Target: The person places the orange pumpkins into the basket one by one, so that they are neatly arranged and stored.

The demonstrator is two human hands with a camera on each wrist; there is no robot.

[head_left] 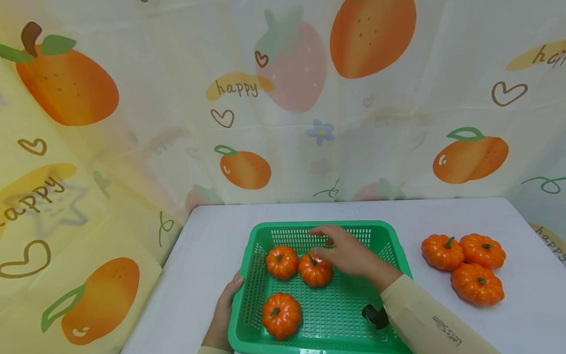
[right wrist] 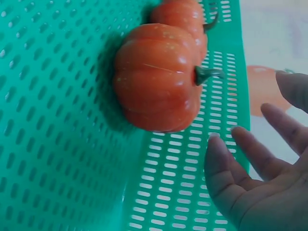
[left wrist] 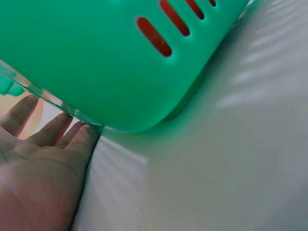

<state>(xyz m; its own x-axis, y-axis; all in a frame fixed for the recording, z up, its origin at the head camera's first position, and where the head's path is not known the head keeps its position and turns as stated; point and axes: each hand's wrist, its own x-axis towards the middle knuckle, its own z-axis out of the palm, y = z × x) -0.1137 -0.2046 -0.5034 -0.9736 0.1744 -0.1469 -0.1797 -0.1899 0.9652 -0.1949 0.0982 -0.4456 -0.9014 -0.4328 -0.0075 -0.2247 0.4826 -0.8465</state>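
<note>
My right hand [head_left: 347, 250] hangs over the green plastic basket [head_left: 400, 246], fingers spread and holding nothing. Right below it sits an orange pumpkin [head_left: 316, 271] with a green stem, near the basket's back. The right wrist view shows this pumpkin [right wrist: 159, 79] apart from the fingertips. Beside it on the left is a second pumpkin [head_left: 282, 262], and a third pumpkin [head_left: 281, 315] lies toward the front left of the basket. At the basket's left side, my left hand [head_left: 224, 309] rests against the outer wall; its extended fingers [left wrist: 53, 130] touch the green plastic in the left wrist view.
To the right of the basket, three more pumpkins [head_left: 477, 286] are grouped together on the white table [head_left: 185, 275]. A small black object [head_left: 375, 316] shows by the right sleeve. A fruit-printed curtain [head_left: 177, 98] hangs behind and left of the table.
</note>
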